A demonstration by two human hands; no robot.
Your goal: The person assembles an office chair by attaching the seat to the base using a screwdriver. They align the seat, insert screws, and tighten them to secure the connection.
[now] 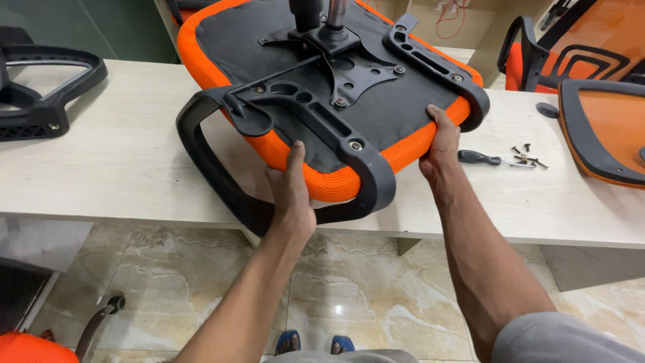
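Orange chair seat [336, 101] lies upside down on the desk [121, 161]; left hand [290, 195] and right hand [440, 144] fingers hold its near edge.

the upturned orange seat [376, 111] with its black armrests [222, 175] fills the middle of the pale table [121, 161], blocking the near edge there. open tabletop lies to its left, up to a loose black armrest [40, 94] at far left. on the right, a screwdriver [480, 158], scattered screws [527, 156] and an orange backrest [605, 128] narrow the way.
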